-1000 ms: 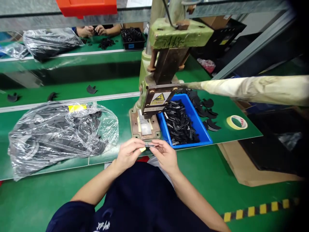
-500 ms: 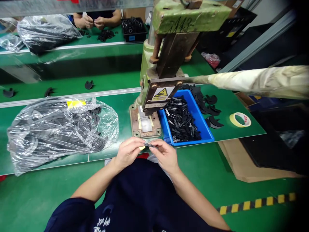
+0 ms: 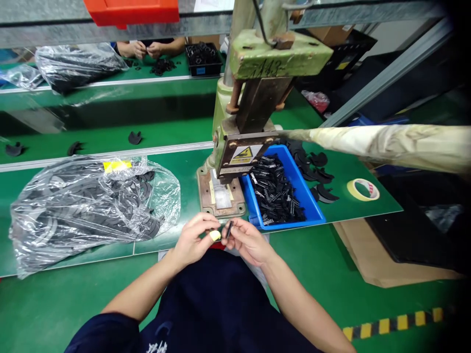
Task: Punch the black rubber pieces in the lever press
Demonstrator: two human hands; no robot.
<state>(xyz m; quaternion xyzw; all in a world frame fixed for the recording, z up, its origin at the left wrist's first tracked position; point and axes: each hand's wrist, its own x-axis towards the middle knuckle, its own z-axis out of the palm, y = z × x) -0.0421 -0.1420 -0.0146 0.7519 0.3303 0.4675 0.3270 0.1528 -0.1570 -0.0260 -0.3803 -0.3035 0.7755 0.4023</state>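
Forearms run up from the lower edge of the view and meet in front of the body, over the front edge of the green worktop [image 3: 187, 166]. The right hand [image 3: 250, 242] is bent in at the wrist. Its thumb and forefinger are pinched on a small black strip [image 3: 228, 229], which stands tilted, nearly upright, above the worktop's front edge. The left hand [image 3: 193, 240] faces it with its fingers half curled. Its thumb is capped with a yellow finger cot [image 3: 214, 236] just beside the strip; whether it touches the strip cannot be told. Just behind the hands stands a green press [image 3: 272, 54], and to its right a blue bin [image 3: 290, 224] of black pieces. A clear bag [image 3: 88, 206] of black parts lies towards the left end, and a tape roll [image 3: 362, 189] near the right corner.
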